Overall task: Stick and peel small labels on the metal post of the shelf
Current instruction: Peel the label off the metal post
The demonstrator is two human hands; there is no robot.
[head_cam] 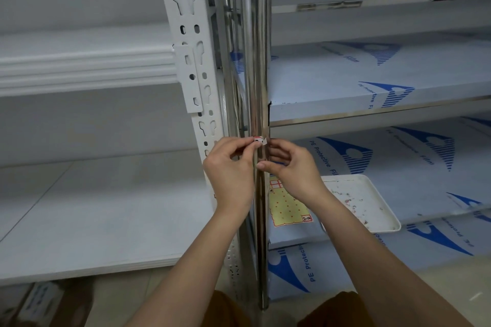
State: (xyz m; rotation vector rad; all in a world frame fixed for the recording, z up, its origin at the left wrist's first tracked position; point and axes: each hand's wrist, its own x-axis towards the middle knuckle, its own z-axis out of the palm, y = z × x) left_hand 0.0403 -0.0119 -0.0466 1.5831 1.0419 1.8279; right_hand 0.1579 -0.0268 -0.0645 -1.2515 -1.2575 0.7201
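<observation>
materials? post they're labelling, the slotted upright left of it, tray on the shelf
Post: polished metal, likely stainless or chrome; mirror-like reflections.
Slotted upright: looks like painted or powder-coated steel; matte pale grey, punched keyhole slots.
Tray: probably plastic; off-white, rounded moulded rim, though enamelled metal can't be ruled out.

Bare forearms, no sleeves; brown trousers at the knees.

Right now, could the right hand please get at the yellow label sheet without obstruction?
Probably yes: the yellow label sheet lies uncovered just beneath the right hand, beside the white tray.
</observation>
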